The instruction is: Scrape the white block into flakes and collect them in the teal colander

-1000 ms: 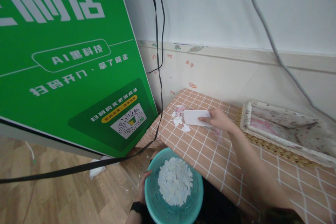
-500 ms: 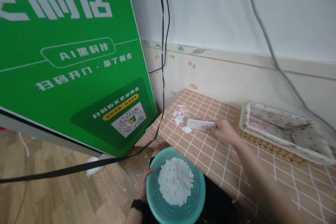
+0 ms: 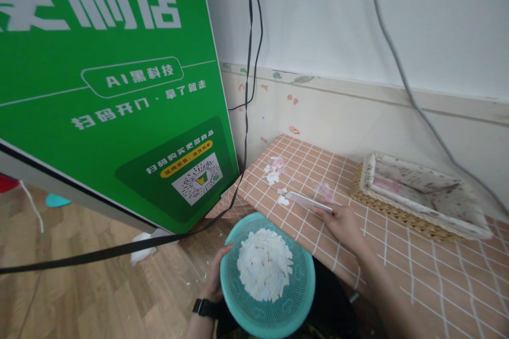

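Observation:
My left hand [image 3: 217, 275] grips the rim of a teal plastic colander [image 3: 304, 296] that holds a heap of small white paper scraps [image 3: 265, 265]. The colander is by the table's near edge, over my lap. Over the checked tabletop, my right hand [image 3: 342, 222] pinches a flat white card [image 3: 306, 201], tilted nearly edge-on. Beside the card's far end lie a few loose paper scraps [image 3: 283, 199]. A small pile of white and pinkish scraps [image 3: 273, 169] sits further back at the table corner.
A brown checked tablecloth [image 3: 382, 275] covers the table. At its right stands a wicker basket with floral lining [image 3: 417, 228]. A black strap [image 3: 119, 249] crosses in front of a green cabinet [image 3: 131, 106]. Cables hang by the wall, and white scraps lie on the wooden floor.
My right hand has moved slightly right and towards me, and the card has turned more edge-on. A pinkish patch behind it now shows. The colander sits slightly higher in view.

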`<control>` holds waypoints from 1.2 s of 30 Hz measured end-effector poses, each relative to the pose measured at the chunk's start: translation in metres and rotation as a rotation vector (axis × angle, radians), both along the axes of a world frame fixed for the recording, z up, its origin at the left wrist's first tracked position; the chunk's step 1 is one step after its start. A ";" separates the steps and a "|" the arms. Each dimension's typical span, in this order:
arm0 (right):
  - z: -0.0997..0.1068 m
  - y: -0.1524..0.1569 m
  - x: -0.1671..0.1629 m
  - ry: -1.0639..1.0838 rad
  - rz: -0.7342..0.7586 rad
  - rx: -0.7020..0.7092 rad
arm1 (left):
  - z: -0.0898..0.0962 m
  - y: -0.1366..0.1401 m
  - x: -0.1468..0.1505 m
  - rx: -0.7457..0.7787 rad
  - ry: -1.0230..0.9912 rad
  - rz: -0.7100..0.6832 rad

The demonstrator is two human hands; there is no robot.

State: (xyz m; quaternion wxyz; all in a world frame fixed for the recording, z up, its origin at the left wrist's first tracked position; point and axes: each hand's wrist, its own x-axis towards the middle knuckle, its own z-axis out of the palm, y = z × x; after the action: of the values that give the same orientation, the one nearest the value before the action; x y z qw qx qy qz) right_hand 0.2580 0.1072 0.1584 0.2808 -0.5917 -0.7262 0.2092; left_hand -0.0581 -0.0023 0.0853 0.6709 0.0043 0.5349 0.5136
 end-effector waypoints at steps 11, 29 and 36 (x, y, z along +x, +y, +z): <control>-0.007 -0.015 -0.015 0.058 -0.037 -0.011 | -0.003 0.010 -0.009 0.166 -0.104 -0.064; -0.011 -0.017 -0.033 0.098 0.013 -0.025 | 0.000 0.026 -0.013 0.169 -0.068 -0.069; -0.011 -0.015 -0.031 0.098 0.022 0.012 | -0.005 0.030 -0.013 0.156 -0.083 -0.080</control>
State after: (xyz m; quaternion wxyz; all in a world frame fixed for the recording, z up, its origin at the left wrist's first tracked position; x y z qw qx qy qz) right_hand 0.2268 0.0917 0.1477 0.3173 -0.5711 -0.7192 0.2365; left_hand -0.0713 0.0273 0.0805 0.7102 0.0567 0.4642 0.5263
